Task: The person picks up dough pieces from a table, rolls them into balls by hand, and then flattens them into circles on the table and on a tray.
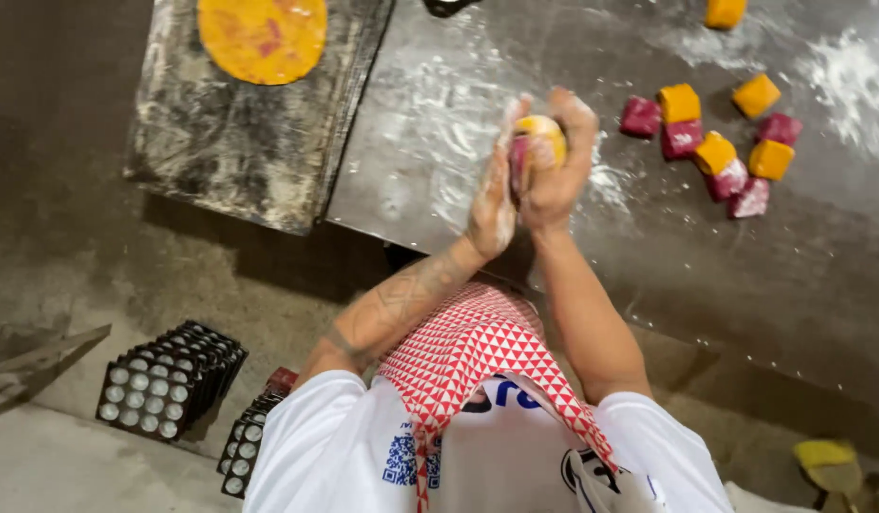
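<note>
Both my hands are pressed together over the floured metal table (763,285), with a ball of yellow and pink dough (536,140) between them. My left hand (494,195) cups the ball from the left and is dusted with flour. My right hand (561,161) wraps over it from the right. To the right on the table lie several yellow and pink dough cubes (710,142).
A flat round yellow dough disc (262,36) with pink streaks lies on a dark floured board (240,142) at the upper left. Black moulded trays (169,380) are stacked on the floor at the lower left. A brush with a yellow head (829,461) sits at the lower right.
</note>
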